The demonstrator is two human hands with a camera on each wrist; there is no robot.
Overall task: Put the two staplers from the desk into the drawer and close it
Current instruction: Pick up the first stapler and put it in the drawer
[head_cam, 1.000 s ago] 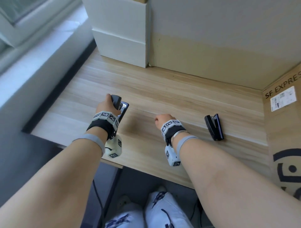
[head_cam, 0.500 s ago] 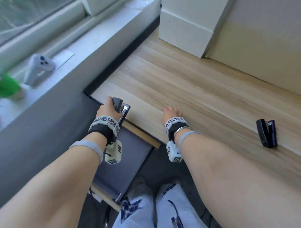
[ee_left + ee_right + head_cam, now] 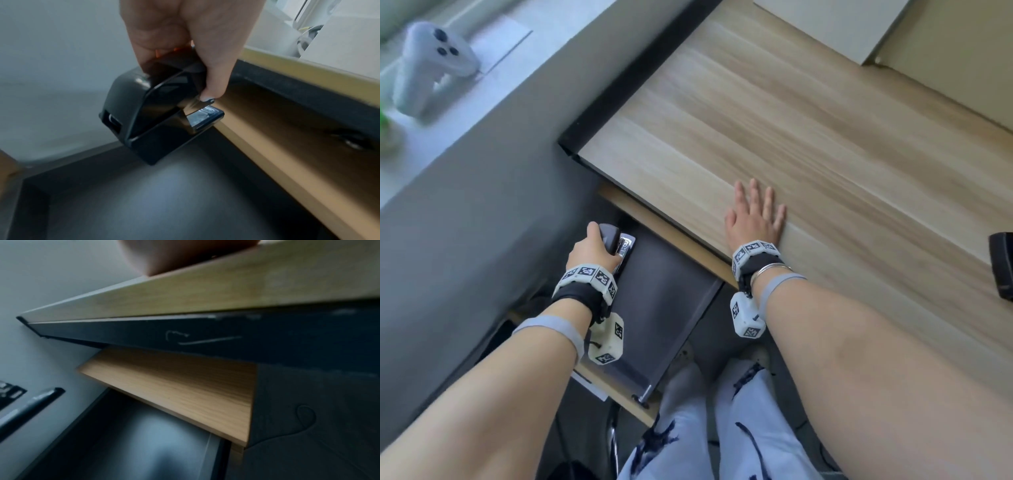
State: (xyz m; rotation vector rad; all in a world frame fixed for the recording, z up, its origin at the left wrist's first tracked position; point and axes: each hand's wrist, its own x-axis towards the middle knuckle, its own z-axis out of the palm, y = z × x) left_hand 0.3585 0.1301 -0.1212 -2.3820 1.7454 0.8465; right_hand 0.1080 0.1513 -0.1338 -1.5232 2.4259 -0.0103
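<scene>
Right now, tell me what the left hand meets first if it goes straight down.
Probably the dark floor of the open drawer; the left hand holds the stapler just above it, depth uncertain.

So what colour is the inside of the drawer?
Dark grey inside the drawer, best seen from the left wrist.

Desk [image 3: 808, 137]: light wood-grain top, dark underside, near edge running from far left to near right.
On the desk, near edge: right hand [image 3: 755, 219] lying flat, fingers spread.
On the desk, far right: black stapler [image 3: 1002, 265], cut off by the frame edge.
On the desk, far side: white box [image 3: 835, 24], touching a beige wall panel.
</scene>
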